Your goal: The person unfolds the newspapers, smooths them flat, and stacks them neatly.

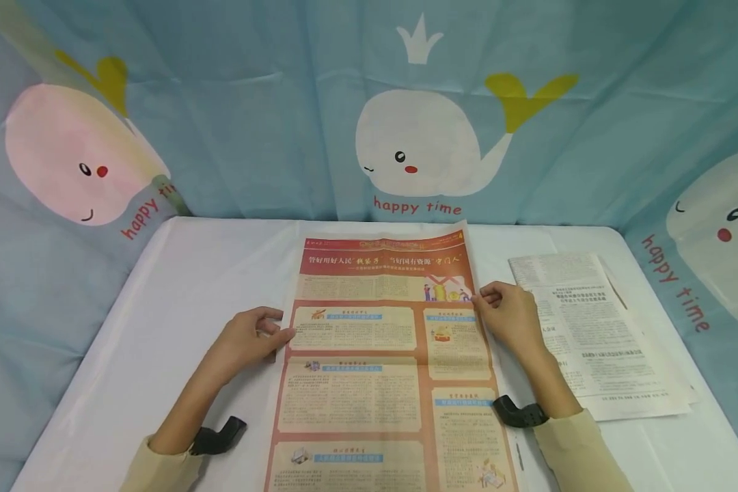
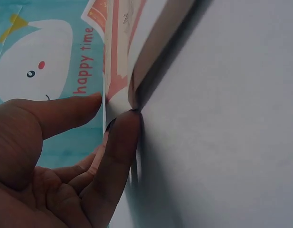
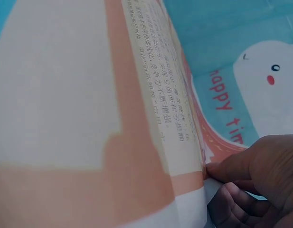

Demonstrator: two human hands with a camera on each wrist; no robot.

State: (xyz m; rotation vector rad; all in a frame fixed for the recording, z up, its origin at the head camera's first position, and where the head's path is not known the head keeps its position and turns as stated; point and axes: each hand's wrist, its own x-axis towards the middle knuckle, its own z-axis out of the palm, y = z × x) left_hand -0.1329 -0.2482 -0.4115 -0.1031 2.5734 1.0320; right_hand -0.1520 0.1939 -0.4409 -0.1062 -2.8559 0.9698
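A long newspaper sheet (image 1: 357, 328) with a red header lies lengthwise in the middle of the white table. My left hand (image 1: 252, 338) is at its left edge, thumb tip overlapping the margin. In the left wrist view, the edge of the newspaper (image 2: 118, 102) sits between the thumb and a finger (image 2: 122, 135). On the opposite side, my right hand (image 1: 510, 311) pinches the right edge beside the small coin picture. The right wrist view shows the newspaper (image 3: 151, 118) bowed upward near the hand (image 3: 260, 183), other fingers curled beneath.
A folded stack of black-and-white newspaper (image 1: 596, 335) lies to the right of my right forearm. Behind the white table (image 1: 178, 301) hangs a blue curtain (image 1: 252, 137) printed with whales. Black wrist cameras (image 1: 218, 437) are strapped to both wrists.
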